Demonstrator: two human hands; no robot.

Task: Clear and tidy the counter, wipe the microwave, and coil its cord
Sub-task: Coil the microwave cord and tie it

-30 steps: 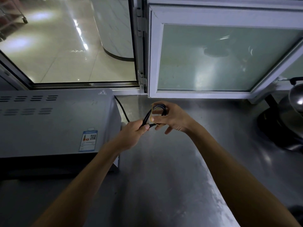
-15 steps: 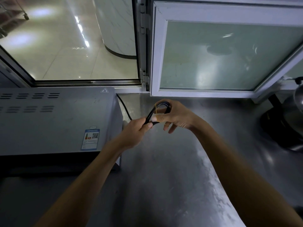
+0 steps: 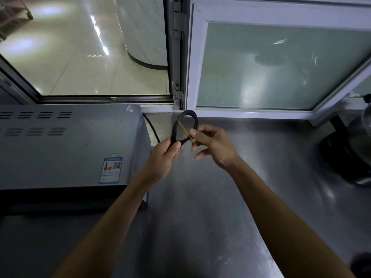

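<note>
Two hands raised over the tabletop (image 3: 200,217) near its back edge. Left hand (image 3: 160,157) clenched round the bundled black cord (image 3: 174,129), loop standing upright above the fist. Right hand (image 3: 212,145) pinching a yellowish rubber band (image 3: 183,127) stretched across the loop, other fingers loosely spread. Cord trailing behind the microwave (image 3: 66,145) at the left edge. Dark pot (image 3: 349,153) at the right edge.

open window (image 3: 86,49), frosted pane (image 3: 271,65) – dark pot (image 3: 349,153) at rt
</note>
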